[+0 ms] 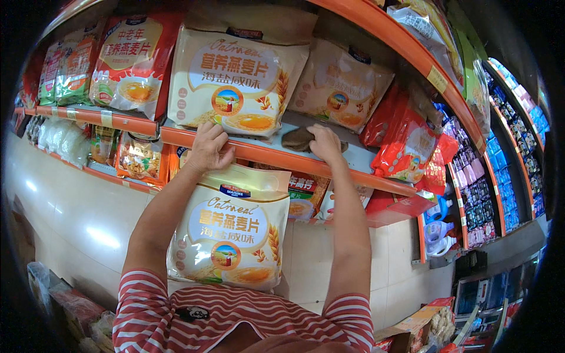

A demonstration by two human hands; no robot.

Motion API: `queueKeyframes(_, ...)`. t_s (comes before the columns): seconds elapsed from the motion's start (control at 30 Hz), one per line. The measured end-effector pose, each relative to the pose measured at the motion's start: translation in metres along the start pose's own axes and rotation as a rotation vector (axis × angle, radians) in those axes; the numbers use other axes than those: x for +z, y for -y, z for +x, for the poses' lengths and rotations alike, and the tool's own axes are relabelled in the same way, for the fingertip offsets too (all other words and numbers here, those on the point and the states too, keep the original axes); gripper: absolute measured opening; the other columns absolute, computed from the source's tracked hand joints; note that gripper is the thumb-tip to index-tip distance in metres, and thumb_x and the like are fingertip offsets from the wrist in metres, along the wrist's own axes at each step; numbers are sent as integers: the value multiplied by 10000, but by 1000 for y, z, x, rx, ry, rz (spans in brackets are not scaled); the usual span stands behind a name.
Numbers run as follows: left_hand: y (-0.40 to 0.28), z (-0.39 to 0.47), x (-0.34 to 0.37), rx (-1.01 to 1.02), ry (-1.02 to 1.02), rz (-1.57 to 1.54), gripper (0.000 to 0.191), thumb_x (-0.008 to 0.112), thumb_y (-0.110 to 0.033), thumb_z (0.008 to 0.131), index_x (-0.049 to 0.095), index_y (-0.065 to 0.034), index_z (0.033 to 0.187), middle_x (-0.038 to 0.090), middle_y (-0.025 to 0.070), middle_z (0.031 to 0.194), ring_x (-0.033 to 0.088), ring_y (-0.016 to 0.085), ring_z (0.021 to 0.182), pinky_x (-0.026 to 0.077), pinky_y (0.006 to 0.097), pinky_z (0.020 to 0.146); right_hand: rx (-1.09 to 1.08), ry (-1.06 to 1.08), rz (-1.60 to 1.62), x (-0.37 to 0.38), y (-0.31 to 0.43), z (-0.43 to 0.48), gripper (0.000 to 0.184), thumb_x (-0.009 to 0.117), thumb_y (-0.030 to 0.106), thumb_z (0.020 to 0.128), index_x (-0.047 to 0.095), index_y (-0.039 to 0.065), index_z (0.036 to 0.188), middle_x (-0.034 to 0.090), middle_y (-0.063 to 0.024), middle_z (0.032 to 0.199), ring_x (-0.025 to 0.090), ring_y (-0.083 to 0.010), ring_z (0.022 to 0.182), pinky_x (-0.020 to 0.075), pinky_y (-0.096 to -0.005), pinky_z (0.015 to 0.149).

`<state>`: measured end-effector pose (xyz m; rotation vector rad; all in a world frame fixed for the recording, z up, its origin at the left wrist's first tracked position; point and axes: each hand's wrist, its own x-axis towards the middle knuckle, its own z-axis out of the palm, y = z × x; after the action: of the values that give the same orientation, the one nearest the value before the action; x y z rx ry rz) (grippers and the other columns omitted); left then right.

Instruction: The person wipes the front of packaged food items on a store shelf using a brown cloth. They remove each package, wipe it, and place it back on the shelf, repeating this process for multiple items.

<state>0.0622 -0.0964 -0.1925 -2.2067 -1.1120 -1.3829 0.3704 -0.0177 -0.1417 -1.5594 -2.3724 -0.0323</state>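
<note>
My left hand (211, 148) is at the orange front edge of the shelf (265, 154), with curled fingers at the top of a cream oatmeal bag (229, 229) hanging upright against my front; its grip is partly hidden. My right hand (325, 143) rests on a dark brown cloth (298, 140) lying on the grey shelf board. Behind my left hand stands a large cream oatmeal bag (234, 79), and a similar one (342, 84) leans at its right, above my right hand.
Red and white oatmeal bags (128, 66) stand at the left, red bags (406, 141) at the right. An upper shelf's orange edge (397, 44) curves overhead. Packed food bags (141, 156) fill a lower shelf. Detergent bottles (439, 234) stand at the right; open cartons (415, 322) sit on the floor.
</note>
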Motion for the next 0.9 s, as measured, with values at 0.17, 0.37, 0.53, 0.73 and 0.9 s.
queueKeyframes(0.17,2,-1,-2,8,-7,31,236,643,-194,589,448,-65,617,419,99,690,432,279,696,341,386,641,44,-196,101,-56,2,-41,364,539,31,660,645,30,1009,613,-153,1018,590,-306,931,464,-389,834)
queueKeyframes(0.37,3,-5,-1,-2,-9,28,236,639,-190,597,453,-49,629,435,109,711,440,289,716,347,398,653,390,-407,1571,-88,24,-103,461,490,-10,655,539,-23,1113,621,-116,1049,598,-315,955,471,-427,885)
queueKeyframes(0.53,-2,-1,-2,-27,-8,2,228,627,-185,600,454,-40,637,441,112,721,441,297,739,354,406,662,432,-197,2124,-50,35,-133,460,477,104,699,511,11,1149,579,-139,1131,564,-318,1027,442,-475,927)
queueKeyframes(0.73,-23,0,-17,-221,142,129,174,606,-163,641,555,-14,715,537,133,809,508,318,840,410,425,717,614,-189,2139,-11,74,-130,476,494,34,688,495,24,1164,575,-126,1123,563,-311,1020,461,-462,909)
queueKeyframes(0.9,-102,-2,-59,-661,170,-539,450,633,-251,762,562,-20,1141,592,143,1077,546,325,1021,476,399,787,502,-175,2080,-11,141,-130,471,486,-3,687,484,18,1158,574,-122,1088,571,-290,990,488,-419,864)
